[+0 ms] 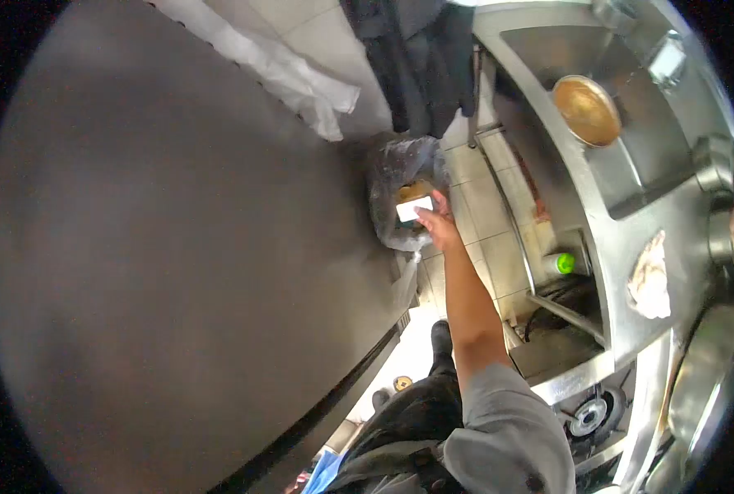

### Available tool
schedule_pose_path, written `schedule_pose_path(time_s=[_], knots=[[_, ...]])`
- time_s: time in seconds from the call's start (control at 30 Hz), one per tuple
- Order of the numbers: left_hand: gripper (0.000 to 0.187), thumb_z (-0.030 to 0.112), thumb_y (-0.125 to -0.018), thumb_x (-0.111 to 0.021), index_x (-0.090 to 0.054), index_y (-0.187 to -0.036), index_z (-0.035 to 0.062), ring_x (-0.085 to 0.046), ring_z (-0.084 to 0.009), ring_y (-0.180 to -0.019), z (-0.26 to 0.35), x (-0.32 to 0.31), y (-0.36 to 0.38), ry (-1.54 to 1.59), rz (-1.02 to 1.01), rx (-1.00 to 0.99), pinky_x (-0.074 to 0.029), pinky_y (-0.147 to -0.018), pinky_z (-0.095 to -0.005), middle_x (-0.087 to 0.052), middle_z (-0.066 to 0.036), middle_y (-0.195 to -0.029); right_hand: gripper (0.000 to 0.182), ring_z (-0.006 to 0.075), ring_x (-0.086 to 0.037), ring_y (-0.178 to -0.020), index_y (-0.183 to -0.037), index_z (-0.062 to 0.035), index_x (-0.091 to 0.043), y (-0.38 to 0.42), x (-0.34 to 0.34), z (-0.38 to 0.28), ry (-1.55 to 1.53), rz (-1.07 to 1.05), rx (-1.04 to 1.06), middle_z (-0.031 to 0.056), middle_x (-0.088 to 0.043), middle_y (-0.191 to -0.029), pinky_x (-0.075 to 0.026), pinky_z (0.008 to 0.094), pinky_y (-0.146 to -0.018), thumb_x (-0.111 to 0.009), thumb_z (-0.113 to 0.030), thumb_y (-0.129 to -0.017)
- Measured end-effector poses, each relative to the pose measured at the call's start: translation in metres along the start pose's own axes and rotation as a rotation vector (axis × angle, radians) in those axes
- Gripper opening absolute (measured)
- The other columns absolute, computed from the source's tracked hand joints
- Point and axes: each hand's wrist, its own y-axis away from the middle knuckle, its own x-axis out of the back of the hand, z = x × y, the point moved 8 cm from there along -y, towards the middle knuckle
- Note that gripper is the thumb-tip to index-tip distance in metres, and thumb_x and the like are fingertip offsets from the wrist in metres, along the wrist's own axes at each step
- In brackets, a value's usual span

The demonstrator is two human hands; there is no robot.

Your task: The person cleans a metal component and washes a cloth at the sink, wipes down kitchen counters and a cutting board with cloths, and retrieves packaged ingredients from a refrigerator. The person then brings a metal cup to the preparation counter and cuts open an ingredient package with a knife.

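My right hand (439,222) reaches down at the end of an outstretched arm, its fingers closed on a small white rectangular thing (414,209). What kind of thing it is I cannot make out. Below and around the hand is a bin lined with a clear plastic bag (386,222). Something brownish (413,191) shows inside the bag, just beyond the white thing. My left hand is out of view.
A large dark grey surface (177,247) fills the left side. On the right runs a steel sink counter (598,247) with a round brown-coated pan (587,111), a crumpled cloth (650,278) and several metal pots. A gas burner (588,416) sits lower right. Another person's dark clothing (416,62) shows beyond the bin.
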Motion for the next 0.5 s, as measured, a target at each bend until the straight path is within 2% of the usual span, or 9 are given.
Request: schedule_pose_path(time_s=[0.03, 0.07, 0.1, 0.17, 0.23, 0.3, 0.37, 0.43, 0.5], knots=[[0.026, 0.026, -0.094, -0.054, -0.066, -0.097, 0.0033, -0.062, -0.0157, -0.067, 0.005, 0.004, -0.012, 0.043, -0.050, -0.030, -0.051, -0.060, -0.0293, -0.068, -0.005, -0.082, 0.072, 0.0207, -0.048, -0.122, -0.137, -0.0091, -0.040, 0.014, -0.006, -0.015, -0.038, -0.099, 0.116, 0.0096, -0.047, -0.134, -0.042, 0.0387, -0.100, -0.073, 0.003, -0.074], [0.026, 0.026, -0.094, -0.053, -0.066, -0.097, 0.0032, -0.062, -0.0157, -0.067, 0.008, 0.006, -0.024, 0.142, -0.124, -0.032, -0.051, -0.060, -0.0293, -0.068, -0.005, -0.082, 0.079, 0.0260, -0.049, -0.121, -0.138, -0.0055, -0.035, 0.055, -0.035, -0.058, -0.048, -0.219, 0.080, 0.0110, -0.050, -0.131, -0.039, 0.0375, -0.104, -0.075, 0.004, -0.069], [0.027, 0.027, -0.095, -0.053, -0.066, -0.096, 0.0031, -0.062, -0.0157, -0.066, 0.014, 0.009, -0.042, 0.178, -0.217, -0.027, -0.051, -0.060, -0.0293, -0.068, -0.005, -0.082, 0.079, 0.0256, -0.050, -0.120, -0.138, -0.0050, -0.037, 0.080, -0.044, -0.081, -0.042, -0.266, 0.099, 0.0110, -0.048, -0.133, -0.042, 0.0391, -0.101, -0.075, 0.004, -0.068], [0.025, 0.024, -0.094, -0.053, -0.064, -0.103, 0.0036, -0.064, -0.0163, -0.072, 0.074, 0.005, -0.051, -0.739, -0.149, -0.594, -0.051, -0.061, -0.0311, -0.068, -0.006, -0.086, 0.078, 0.0245, -0.052, -0.117, -0.137, -0.0044, -0.038, 0.141, -0.061, -0.140, -0.145, -0.296, 0.137, 0.0104, -0.049, -0.131, -0.045, 0.0403, -0.097, -0.074, 0.003, -0.068], [0.028, 0.022, -0.094, -0.050, -0.065, -0.089, -0.0004, -0.062, -0.0154, -0.075, 0.131, 0.012, -0.042, -0.583, -0.007, -0.581, -0.049, -0.073, -0.0305, -0.066, -0.005, -0.084, 0.078, 0.0229, -0.054, -0.113, -0.137, -0.0041, -0.038, 0.195, -0.073, -0.194, -0.220, -0.350, 0.196, 0.0095, -0.050, -0.127, -0.048, 0.0385, -0.092, -0.074, 0.003, -0.068], [0.020, 0.013, -0.091, -0.053, -0.063, -0.100, -0.0026, -0.063, -0.0158, -0.077, 0.153, 0.013, -0.040, -0.260, -0.030, -0.554, -0.049, -0.074, -0.0288, -0.067, -0.008, -0.089, 0.078, 0.0222, -0.055, -0.111, -0.137, -0.0035, -0.038, 0.249, -0.080, -0.250, -0.156, -0.436, 0.331, 0.0095, -0.052, -0.124, -0.049, 0.0365, -0.090, -0.073, 0.004, -0.068], [0.022, 0.004, -0.089, -0.054, -0.061, -0.109, -0.0049, -0.061, -0.0158, -0.074, 0.162, 0.021, -0.062, -0.322, -0.026, -0.603, -0.050, -0.071, -0.0270, -0.066, -0.008, -0.089, 0.075, 0.0217, -0.056, -0.109, -0.133, -0.0032, -0.040, 0.305, -0.091, -0.310, -0.070, -0.433, 0.564, 0.0090, -0.054, -0.120, -0.050, 0.0354, -0.089, -0.073, 0.007, -0.067], [0.022, 0.003, -0.090, -0.052, -0.061, -0.108, -0.0049, -0.061, -0.0152, -0.074, 0.165, 0.020, -0.064, -0.381, -0.130, -0.766, -0.050, -0.070, -0.0264, -0.065, -0.008, -0.087, 0.072, 0.0217, -0.056, -0.109, -0.129, -0.0033, -0.042, 0.365, -0.100, -0.352, 0.059, -0.368, 0.645, 0.0080, -0.054, -0.116, -0.051, 0.0364, -0.090, -0.073, 0.011, -0.065], [0.021, 0.008, -0.092, -0.048, -0.063, -0.102, -0.0032, -0.060, -0.0144, -0.074, 0.161, 0.033, -0.111, -0.371, -0.215, -1.020, -0.050, -0.071, -0.0272, -0.065, -0.008, -0.082, 0.071, 0.0223, -0.055, -0.109, -0.126, -0.0031, -0.043, 0.413, -0.103, -0.377, 0.096, -0.351, 0.720, 0.0067, -0.054, -0.115, -0.052, 0.0381, -0.090, -0.073, 0.013, -0.064]])
